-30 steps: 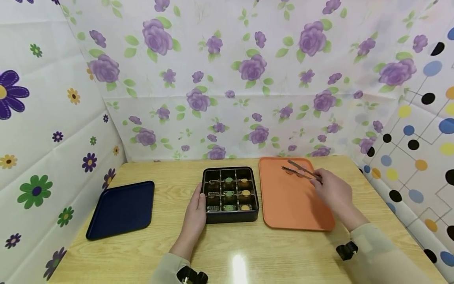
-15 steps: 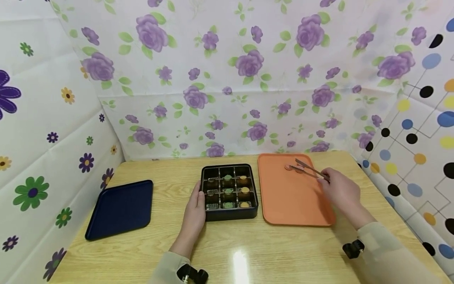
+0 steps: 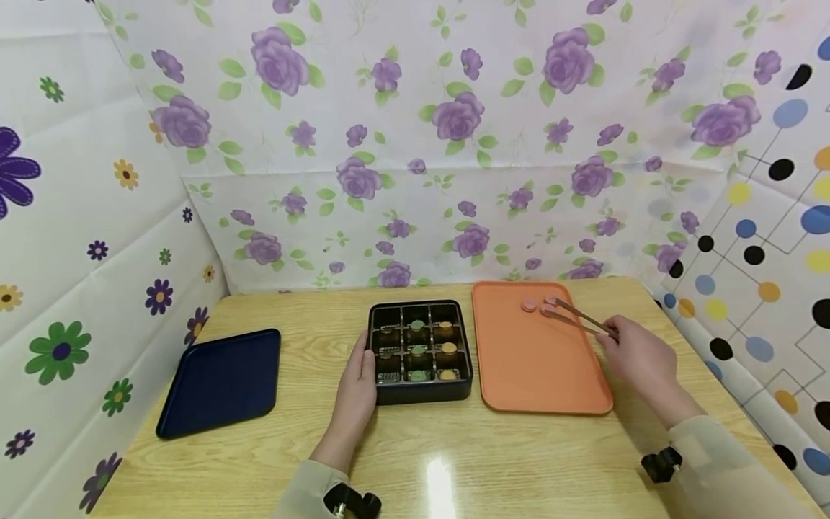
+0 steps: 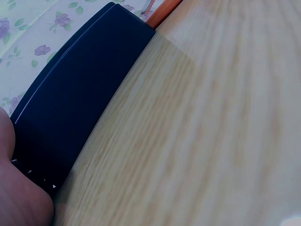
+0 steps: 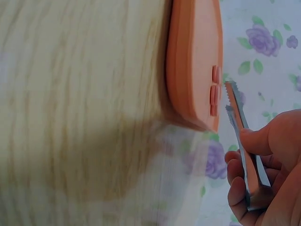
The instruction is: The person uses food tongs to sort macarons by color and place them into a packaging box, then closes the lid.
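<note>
In the head view, my left hand (image 3: 355,375) rests along the left side of a black box (image 3: 424,393), its fingers lying straight against the wall. The box has a divided insert: green round pieces (image 3: 418,350) sit in the middle column, yellow-orange ones (image 3: 449,348) in the right. My right hand (image 3: 642,357) grips a pair of metal tongs (image 3: 586,321) over the orange tray (image 3: 541,375). The tongs' tips overlap two pink round pieces (image 3: 548,310) at the tray's far end. A third pink disc (image 3: 528,305) lies just left. In the right wrist view, the serrated tongs (image 5: 248,155) have parted tips.
A dark blue tray (image 3: 223,386) lies at the left of the wooden table (image 3: 389,461). Flower-patterned cloth (image 3: 415,144) walls the back, with patterned cloth on both sides. The black box stands close beside the orange tray.
My right hand has moved right and slightly nearer, drawing the tongs back from over the pink pieces, which show more plainly now. My left hand stays at the box.
</note>
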A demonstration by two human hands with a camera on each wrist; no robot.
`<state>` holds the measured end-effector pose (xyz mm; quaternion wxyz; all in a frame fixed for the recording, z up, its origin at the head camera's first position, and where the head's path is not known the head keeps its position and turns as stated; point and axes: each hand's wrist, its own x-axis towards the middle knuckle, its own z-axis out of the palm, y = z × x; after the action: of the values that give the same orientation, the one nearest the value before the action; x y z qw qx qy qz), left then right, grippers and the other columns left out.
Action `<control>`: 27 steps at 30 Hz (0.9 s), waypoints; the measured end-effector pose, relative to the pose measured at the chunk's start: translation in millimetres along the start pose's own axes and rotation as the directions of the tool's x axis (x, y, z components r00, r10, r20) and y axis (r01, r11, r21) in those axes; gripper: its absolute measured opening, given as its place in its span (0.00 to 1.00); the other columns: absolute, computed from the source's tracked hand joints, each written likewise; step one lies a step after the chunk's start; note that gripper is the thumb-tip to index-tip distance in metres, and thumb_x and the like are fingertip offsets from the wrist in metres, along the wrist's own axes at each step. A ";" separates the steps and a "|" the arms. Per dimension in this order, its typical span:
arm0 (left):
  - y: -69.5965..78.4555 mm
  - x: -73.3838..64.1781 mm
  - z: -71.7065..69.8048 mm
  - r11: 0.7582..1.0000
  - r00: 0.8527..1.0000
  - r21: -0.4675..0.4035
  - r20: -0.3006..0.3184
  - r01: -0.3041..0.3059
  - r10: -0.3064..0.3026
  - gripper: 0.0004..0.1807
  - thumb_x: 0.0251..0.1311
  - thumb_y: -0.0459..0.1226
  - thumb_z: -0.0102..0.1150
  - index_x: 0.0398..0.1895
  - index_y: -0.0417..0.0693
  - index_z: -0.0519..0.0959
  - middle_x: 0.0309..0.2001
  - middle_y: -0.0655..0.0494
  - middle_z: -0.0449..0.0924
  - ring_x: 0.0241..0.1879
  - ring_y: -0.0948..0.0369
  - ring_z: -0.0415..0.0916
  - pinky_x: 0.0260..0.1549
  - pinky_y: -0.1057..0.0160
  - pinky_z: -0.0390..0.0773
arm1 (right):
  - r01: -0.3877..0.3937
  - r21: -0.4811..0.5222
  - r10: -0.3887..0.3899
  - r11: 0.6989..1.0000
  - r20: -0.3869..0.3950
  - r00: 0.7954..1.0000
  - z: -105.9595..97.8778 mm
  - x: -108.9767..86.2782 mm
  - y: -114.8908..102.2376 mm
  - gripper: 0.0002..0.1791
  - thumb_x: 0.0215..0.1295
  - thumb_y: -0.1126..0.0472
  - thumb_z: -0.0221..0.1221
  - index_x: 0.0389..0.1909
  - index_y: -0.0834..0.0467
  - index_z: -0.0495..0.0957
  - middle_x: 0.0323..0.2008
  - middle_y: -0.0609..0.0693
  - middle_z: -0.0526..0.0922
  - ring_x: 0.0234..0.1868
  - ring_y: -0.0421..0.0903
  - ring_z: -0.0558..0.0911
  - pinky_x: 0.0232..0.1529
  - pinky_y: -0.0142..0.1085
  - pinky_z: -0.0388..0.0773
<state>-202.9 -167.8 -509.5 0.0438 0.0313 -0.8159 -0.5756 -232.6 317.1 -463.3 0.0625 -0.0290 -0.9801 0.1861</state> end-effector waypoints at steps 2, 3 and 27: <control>0.5 0.3 -0.4 1.000 1.000 0.002 -0.003 -0.002 0.002 0.32 0.93 0.49 0.34 0.93 0.57 0.50 0.90 0.49 0.49 0.87 0.42 0.46 0.83 0.35 0.49 | 0.001 0.000 -0.001 1.000 0.004 1.000 -0.3 0.0 2.4 0.21 0.85 0.53 0.59 0.63 0.67 0.80 0.49 0.64 0.89 0.34 0.55 0.85 0.26 0.48 0.76; 0.8 0.5 -0.6 1.000 1.000 0.002 -0.005 -0.004 0.004 0.32 0.93 0.49 0.34 0.93 0.56 0.50 0.90 0.49 0.49 0.87 0.42 0.46 0.83 0.35 0.49 | 0.003 0.000 -0.003 1.000 0.004 1.000 -0.4 0.0 3.4 0.21 0.85 0.53 0.59 0.62 0.67 0.80 0.48 0.64 0.89 0.33 0.54 0.85 0.25 0.48 0.75; 0.5 -0.9 0.8 1.000 1.000 -0.012 0.002 -0.004 0.004 0.32 0.93 0.49 0.33 0.93 0.58 0.50 0.90 0.49 0.48 0.87 0.42 0.45 0.83 0.34 0.48 | 0.023 -0.009 -0.023 1.000 0.027 0.999 6.2 4.7 8.4 0.18 0.86 0.53 0.59 0.56 0.66 0.81 0.35 0.56 0.88 0.25 0.50 0.80 0.22 0.46 0.73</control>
<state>-202.0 -166.8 -509.3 0.0443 0.0286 -0.8126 -0.5805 -237.8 323.0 -471.6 0.0515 -0.0156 -0.9820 0.1810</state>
